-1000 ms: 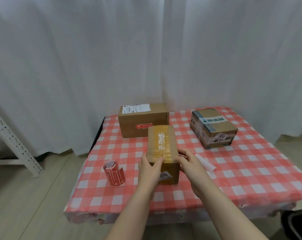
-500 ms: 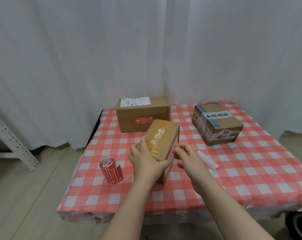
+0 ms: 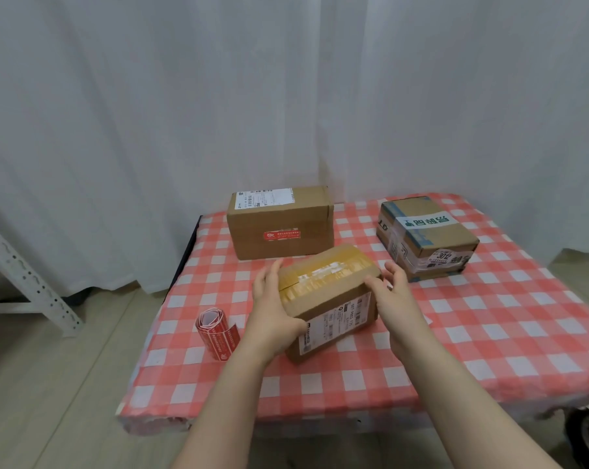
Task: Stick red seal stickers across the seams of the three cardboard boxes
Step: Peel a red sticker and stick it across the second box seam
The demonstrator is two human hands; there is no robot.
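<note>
The small taped box sits near the middle of the table, skewed so its long axis runs from near left to far right, tape-covered top up and a white label on the near side. The left hand is spread flat against its left end, palm pressed on the cardboard and thumb at the lower near corner; the right hand is open, fingers apart, touching the right end. Neither hand holds a sticker.

This looks like the positioning step: the box is being squared up so a seam faces the person. Next would be reaching left to the red sticker roll, which stands near the table's left edge, just beside the left wrist, and peeling one off.

At the far side, the larger box already carries a red seal on its near face. The blue-taped box at far right shows no red seal from here.

There is open checked cloth to the right and near side of the small box; the roll has little margin before the left edge.
</note>
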